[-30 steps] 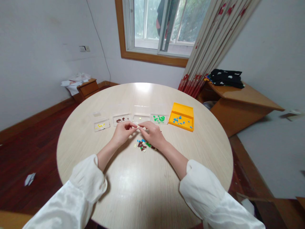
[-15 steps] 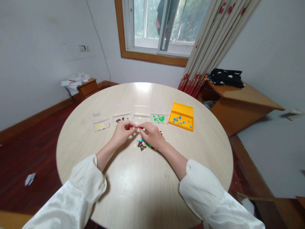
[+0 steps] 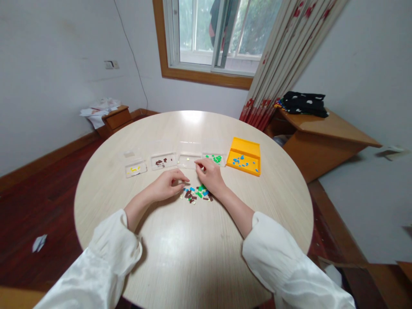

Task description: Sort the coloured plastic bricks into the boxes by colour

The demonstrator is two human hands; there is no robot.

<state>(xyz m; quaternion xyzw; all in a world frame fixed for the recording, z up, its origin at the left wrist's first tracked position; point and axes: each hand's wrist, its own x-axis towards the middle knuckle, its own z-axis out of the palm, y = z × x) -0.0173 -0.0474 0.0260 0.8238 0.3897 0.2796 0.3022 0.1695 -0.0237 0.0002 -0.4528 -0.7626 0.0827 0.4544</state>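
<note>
A mixed pile of small building bricks [image 3: 189, 195], brown, green, blue and cream, lies at the middle of the table. My left hand [image 3: 167, 184] hovers at the pile's left edge, thumb and fingers slightly apart, with nothing visible between them. Above the pile, my right hand [image 3: 210, 176] has its fingertips pinched at the front edge of a clear box [image 3: 182, 165] with a cream brick inside. Anything in that pinch is too small to make out. Just beyond this hand, green bricks [image 3: 216, 159] sit in another clear box, partly covered by it.
To the left stand a clear box of brown bricks [image 3: 159, 163] and a smaller one with yellow bricks [image 3: 134, 169]. An open yellow case [image 3: 243, 172] holding blue bricks is at the right. All rest on a round wooden table [image 3: 186, 257].
My hands were together, fingertips meeting above the pile; now they are apart. The left has dropped slightly toward the pile, and the right has moved up toward the clear boxes.
</note>
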